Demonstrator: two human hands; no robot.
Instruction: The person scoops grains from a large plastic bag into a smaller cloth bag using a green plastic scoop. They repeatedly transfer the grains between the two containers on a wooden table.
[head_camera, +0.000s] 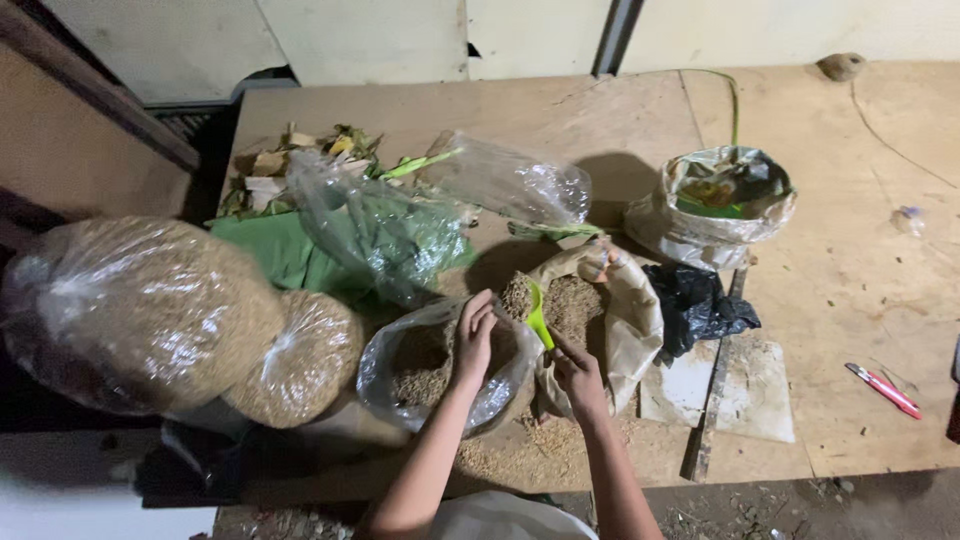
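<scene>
Progress: grain transfer appears partway done; the small clear plastic bag (432, 372) holds a shallow layer of brown grain and sits well short of full, judged from its slack sides.
Source: the opened tan paper sack (620, 320) lies on the bench (840, 290) with a heap of brown husked grain (568, 305) exposed at its mouth; plenty remains in it.
Left hand: the left hand (474, 338) has its fingers closed on the rim of the small clear plastic bag, holding the mouth open toward the sack.
Right hand: the right hand (577, 372) has its fingers wrapped around the handle of the small green plastic scoop (538, 316), whose bowl sits at the grain heap, just beside the bag mouth.
Completed units: two large tied clear bags of grain (175, 315) rest at the left bench edge, apparently finished.
Spillage: loose grain (510, 455) is scattered on the bench between the forearms.
Surroundings: a clear bag of green leaves (390, 235), a pile of leaf scraps (290, 160), a rolled-down bag of mixed waste (715, 205), a crumpled black plastic bag (700, 305) and a red-handled cutter (885, 390).
Obstructions: the leaf bag crowds the far side of the working area; the path from scoop to bag mouth looks clear.
</scene>
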